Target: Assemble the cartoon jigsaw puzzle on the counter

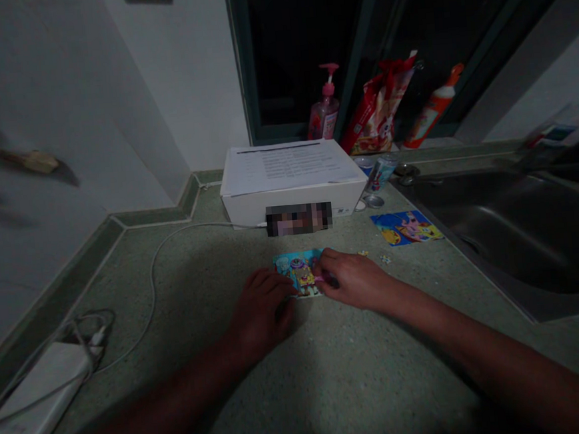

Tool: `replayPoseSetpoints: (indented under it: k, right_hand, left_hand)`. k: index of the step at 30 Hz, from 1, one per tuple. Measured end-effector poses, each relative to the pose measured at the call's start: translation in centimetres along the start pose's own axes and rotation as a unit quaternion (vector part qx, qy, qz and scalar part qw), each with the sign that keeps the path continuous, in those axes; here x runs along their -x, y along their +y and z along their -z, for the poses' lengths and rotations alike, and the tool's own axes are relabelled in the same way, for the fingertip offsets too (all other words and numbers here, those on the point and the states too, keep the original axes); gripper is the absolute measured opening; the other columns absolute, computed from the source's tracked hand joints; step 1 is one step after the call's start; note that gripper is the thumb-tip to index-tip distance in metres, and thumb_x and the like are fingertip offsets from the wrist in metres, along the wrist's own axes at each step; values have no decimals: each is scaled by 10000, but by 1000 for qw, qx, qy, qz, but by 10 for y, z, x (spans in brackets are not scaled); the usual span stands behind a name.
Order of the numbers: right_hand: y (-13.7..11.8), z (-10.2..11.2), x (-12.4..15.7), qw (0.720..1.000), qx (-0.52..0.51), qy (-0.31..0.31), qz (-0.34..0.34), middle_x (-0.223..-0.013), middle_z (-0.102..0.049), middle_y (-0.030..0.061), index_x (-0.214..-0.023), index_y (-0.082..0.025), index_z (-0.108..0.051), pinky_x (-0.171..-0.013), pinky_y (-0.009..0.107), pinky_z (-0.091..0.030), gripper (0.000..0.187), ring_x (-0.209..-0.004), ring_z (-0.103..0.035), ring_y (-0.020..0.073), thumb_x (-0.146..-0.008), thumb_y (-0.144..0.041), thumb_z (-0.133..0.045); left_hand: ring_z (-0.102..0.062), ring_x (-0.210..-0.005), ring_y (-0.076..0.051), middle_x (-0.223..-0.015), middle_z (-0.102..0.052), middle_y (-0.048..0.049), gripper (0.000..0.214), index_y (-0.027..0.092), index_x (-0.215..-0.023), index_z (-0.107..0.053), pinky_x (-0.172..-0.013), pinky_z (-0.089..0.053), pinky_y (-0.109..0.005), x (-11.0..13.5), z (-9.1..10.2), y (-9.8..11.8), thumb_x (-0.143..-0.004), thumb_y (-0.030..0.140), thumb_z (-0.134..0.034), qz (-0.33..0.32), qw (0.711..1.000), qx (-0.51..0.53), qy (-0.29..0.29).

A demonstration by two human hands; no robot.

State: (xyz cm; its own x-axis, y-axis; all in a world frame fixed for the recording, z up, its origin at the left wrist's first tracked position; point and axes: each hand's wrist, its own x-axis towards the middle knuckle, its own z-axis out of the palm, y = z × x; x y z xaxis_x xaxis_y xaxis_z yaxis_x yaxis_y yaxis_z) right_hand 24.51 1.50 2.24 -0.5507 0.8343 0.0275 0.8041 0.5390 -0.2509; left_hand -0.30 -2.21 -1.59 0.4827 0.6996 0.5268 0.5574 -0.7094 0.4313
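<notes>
A small picture jigsaw puzzle (301,276) with a yellow cartoon figure on a light-blue ground lies flat on the counter between my hands. My left hand (265,306) rests at its left edge, fingers stretched out and the tips touching the picture. Over the right part of the puzzle, my right hand (347,278) has thumb and fingers closed together. Whatever they hold, if anything, is hidden. Two loose puzzle pieces (385,259) lie just beyond my right hand. Farther right is a blue cartoon picture sheet (406,227).
Behind the puzzle stands a white box (243,207) with a printed paper on top and a blurred patch in front. A cable (154,274) runs left to a white power strip (47,390). At right are a can (381,173) and a steel sink (501,227). Bottles and a red bag (381,109) line the window.
</notes>
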Motion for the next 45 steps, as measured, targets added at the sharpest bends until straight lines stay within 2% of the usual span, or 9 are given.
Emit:
replayPoseSetpoints:
  k: [10,25,35,45]
  right_hand:
    - [1,-2,1,1000,-9,10,11,-977,-694,81,-962,-174,-685,-659,328,-373,130,-826,-635,201,-953,-261,-589]
    - [3,-8,3,999,10,28,26,-978,-697,85,-974,-169,-684,-657,332,-402,153,-823,-647,202,-971,-266,-567]
    - [1,-8,3,999,26,15,35,-1059,-704,83,-1076,-186,-729,-691,319,-454,182,-882,-662,199,-1018,-261,-573]
    - [3,-6,4,998,15,26,61,-1011,-701,65,-1004,-205,-759,-684,308,-421,182,-865,-647,192,-1016,-244,-582]
  left_hand:
    - [-673,-1032,-245,-1081,-774,-55,215,217,-1068,-705,-1044,-497,-506,1,-1,1,-892,103,-654,-29,999,3,-13]
    - [-660,-1072,-248,-1113,-764,-55,213,219,-1071,-701,-1055,-496,-515,2,-1,1,-896,104,-663,-33,999,8,-29]
    - [-661,-1061,-245,-1098,-765,-49,221,217,-1061,-693,-1054,-494,-496,2,-2,1,-886,86,-664,-34,999,8,-19]
    - [-661,-1061,-246,-1093,-765,-51,232,222,-1064,-702,-1039,-502,-506,2,-1,1,-878,91,-655,-27,999,10,-28]
